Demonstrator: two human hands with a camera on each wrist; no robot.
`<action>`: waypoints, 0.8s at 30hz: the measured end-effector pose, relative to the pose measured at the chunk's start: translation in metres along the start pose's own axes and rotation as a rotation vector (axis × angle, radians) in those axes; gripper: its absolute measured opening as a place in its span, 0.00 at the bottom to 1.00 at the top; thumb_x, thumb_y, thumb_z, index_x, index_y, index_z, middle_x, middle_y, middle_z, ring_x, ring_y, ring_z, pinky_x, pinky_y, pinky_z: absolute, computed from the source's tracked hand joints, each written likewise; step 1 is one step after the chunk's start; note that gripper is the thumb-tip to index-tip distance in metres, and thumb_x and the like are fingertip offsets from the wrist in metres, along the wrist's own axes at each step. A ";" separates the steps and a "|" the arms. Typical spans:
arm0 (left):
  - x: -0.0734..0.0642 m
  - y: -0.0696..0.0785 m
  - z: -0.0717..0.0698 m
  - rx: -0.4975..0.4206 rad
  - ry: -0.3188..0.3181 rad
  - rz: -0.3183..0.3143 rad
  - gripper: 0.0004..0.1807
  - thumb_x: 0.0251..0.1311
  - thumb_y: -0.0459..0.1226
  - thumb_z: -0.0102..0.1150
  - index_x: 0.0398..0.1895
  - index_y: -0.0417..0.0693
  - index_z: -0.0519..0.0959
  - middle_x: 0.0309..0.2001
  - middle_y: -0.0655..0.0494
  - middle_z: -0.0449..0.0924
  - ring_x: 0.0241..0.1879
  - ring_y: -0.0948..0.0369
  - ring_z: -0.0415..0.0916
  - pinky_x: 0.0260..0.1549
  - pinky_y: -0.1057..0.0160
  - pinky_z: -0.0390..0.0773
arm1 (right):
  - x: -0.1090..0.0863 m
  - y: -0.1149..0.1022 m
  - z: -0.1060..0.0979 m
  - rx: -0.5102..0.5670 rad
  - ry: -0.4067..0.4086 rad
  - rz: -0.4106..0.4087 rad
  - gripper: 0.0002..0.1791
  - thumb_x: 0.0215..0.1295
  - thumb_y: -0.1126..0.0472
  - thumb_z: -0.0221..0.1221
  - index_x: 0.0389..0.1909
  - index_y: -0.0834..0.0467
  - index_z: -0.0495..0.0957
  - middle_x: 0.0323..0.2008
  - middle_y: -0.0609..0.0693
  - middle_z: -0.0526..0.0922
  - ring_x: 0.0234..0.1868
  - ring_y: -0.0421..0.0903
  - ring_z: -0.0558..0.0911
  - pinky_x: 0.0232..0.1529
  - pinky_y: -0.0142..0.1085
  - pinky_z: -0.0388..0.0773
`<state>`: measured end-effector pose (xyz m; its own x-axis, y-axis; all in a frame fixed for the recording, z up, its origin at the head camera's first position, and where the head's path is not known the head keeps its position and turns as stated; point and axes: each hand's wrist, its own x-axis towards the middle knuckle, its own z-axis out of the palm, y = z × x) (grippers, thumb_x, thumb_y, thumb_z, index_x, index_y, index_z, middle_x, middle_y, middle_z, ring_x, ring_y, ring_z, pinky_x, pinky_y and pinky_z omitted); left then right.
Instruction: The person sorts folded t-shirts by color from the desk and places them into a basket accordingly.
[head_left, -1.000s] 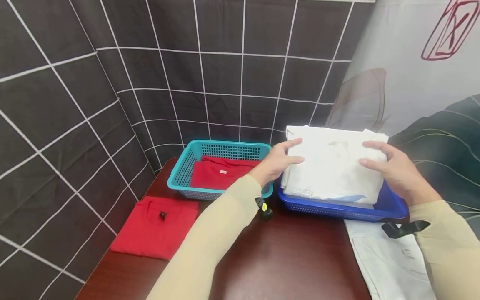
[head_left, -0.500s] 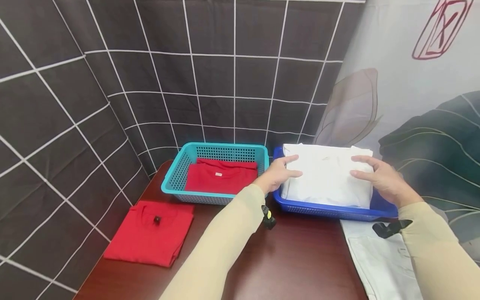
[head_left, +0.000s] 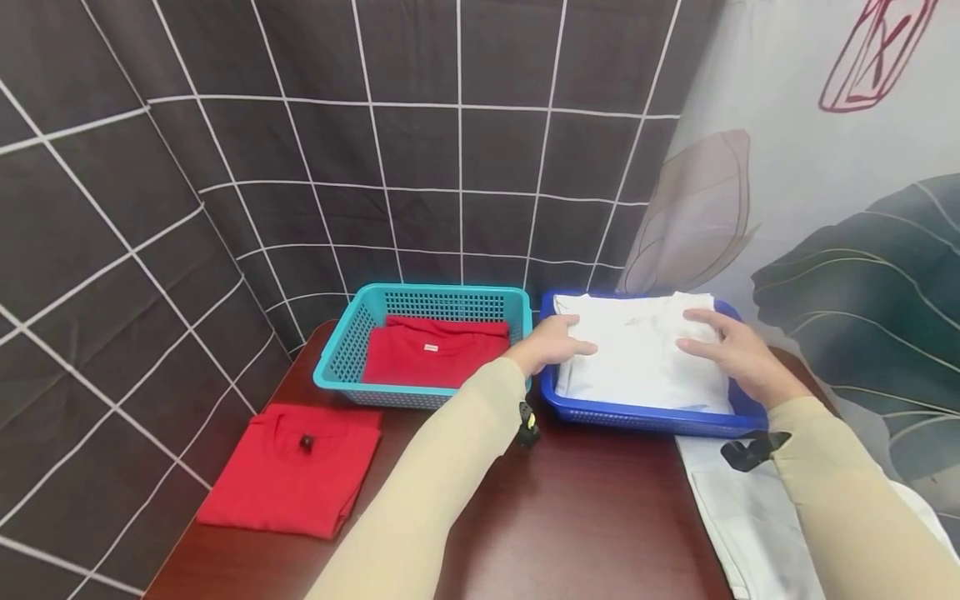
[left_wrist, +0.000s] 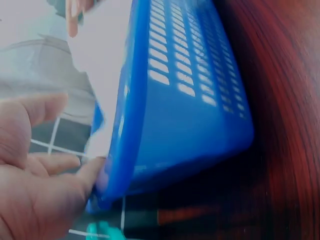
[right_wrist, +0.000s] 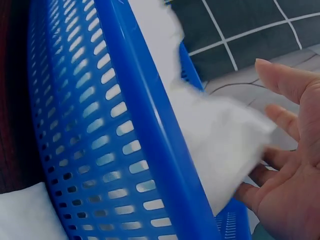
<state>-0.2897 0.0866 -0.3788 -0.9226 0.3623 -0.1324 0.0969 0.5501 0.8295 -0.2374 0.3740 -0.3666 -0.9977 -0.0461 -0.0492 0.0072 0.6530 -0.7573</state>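
A folded white garment (head_left: 637,358) lies in the blue plastic basket (head_left: 637,419). My left hand (head_left: 557,342) is at the garment's left side, its thumb and fingers spread apart. In the left wrist view its fingertips are right at the basket's rim (left_wrist: 131,100). On the other side my right hand (head_left: 731,348) also has its fingers spread, overlapping the garment's right part in the head view. Its lower fingers (right_wrist: 250,192) come close to the edge of the white cloth (right_wrist: 215,145) in the right wrist view, with the palm bare.
Left of the blue basket stands a teal basket (head_left: 420,392) holding a folded red T-shirt (head_left: 435,358). Another folded red T-shirt (head_left: 292,475) lies on the brown table (head_left: 585,517) at front left. Folded white cloth (head_left: 750,517) lies partly under my right forearm. A dark gridded curtain (head_left: 420,150) hangs behind.
Both hands have lowered the white garment into the blue basket, and it now lies flatter inside. My fingers have loosened at its sides. The head view has shifted slightly.
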 end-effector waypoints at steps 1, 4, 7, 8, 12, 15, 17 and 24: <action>-0.001 0.001 0.000 0.008 0.012 -0.015 0.39 0.49 0.46 0.66 0.66 0.50 0.63 0.62 0.55 0.65 0.60 0.58 0.62 0.55 0.60 0.65 | 0.000 0.000 0.001 0.017 -0.001 -0.005 0.46 0.55 0.41 0.60 0.70 0.55 0.51 0.69 0.64 0.42 0.67 0.66 0.42 0.57 0.65 0.45; -0.009 0.004 0.000 0.099 0.054 -0.005 0.39 0.50 0.48 0.64 0.66 0.48 0.63 0.62 0.54 0.65 0.61 0.58 0.61 0.56 0.59 0.64 | -0.002 0.000 0.003 0.046 -0.018 -0.009 0.47 0.56 0.41 0.58 0.71 0.54 0.48 0.69 0.63 0.42 0.67 0.66 0.44 0.57 0.64 0.48; -0.021 0.007 -0.001 0.300 0.072 0.096 0.40 0.52 0.53 0.59 0.67 0.50 0.60 0.64 0.54 0.62 0.64 0.57 0.57 0.58 0.57 0.61 | -0.007 -0.001 0.002 -0.014 -0.017 -0.027 0.47 0.56 0.39 0.57 0.71 0.51 0.46 0.69 0.62 0.44 0.65 0.67 0.48 0.55 0.65 0.52; -0.026 0.008 -0.002 0.391 0.075 0.139 0.41 0.52 0.56 0.57 0.68 0.52 0.59 0.65 0.54 0.60 0.65 0.57 0.54 0.59 0.56 0.60 | -0.009 -0.001 0.001 -0.052 -0.012 -0.034 0.48 0.56 0.38 0.56 0.71 0.50 0.45 0.69 0.62 0.43 0.65 0.68 0.48 0.54 0.65 0.53; -0.047 0.006 -0.008 0.713 0.072 0.288 0.48 0.49 0.69 0.45 0.71 0.60 0.49 0.70 0.54 0.46 0.69 0.53 0.40 0.62 0.48 0.48 | -0.019 -0.003 -0.002 -0.231 0.060 -0.154 0.47 0.57 0.40 0.58 0.71 0.52 0.46 0.69 0.65 0.41 0.65 0.69 0.43 0.54 0.68 0.46; -0.065 0.000 -0.013 0.872 0.082 0.352 0.52 0.42 0.76 0.37 0.71 0.68 0.41 0.72 0.56 0.39 0.69 0.52 0.31 0.62 0.43 0.40 | -0.031 -0.002 0.001 -0.349 0.128 -0.256 0.49 0.54 0.43 0.61 0.71 0.54 0.47 0.69 0.66 0.39 0.67 0.64 0.34 0.53 0.70 0.33; -0.077 -0.010 -0.018 0.910 0.095 0.385 0.53 0.40 0.78 0.34 0.71 0.71 0.39 0.72 0.57 0.37 0.69 0.52 0.27 0.60 0.39 0.37 | -0.040 0.000 0.006 -0.420 0.170 -0.310 0.51 0.51 0.42 0.63 0.71 0.53 0.47 0.69 0.66 0.40 0.68 0.62 0.32 0.50 0.71 0.28; -0.143 -0.066 -0.052 0.963 0.121 0.507 0.53 0.39 0.77 0.35 0.71 0.69 0.44 0.71 0.56 0.40 0.69 0.53 0.27 0.58 0.35 0.35 | -0.076 -0.002 0.044 -0.457 0.220 -0.466 0.55 0.42 0.42 0.69 0.70 0.46 0.50 0.70 0.57 0.44 0.69 0.57 0.35 0.50 0.70 0.23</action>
<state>-0.1839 -0.0410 -0.3863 -0.7185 0.6655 0.2024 0.6785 0.7345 -0.0065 -0.1591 0.3429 -0.3895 -0.8806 -0.2763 0.3849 -0.4067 0.8576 -0.3148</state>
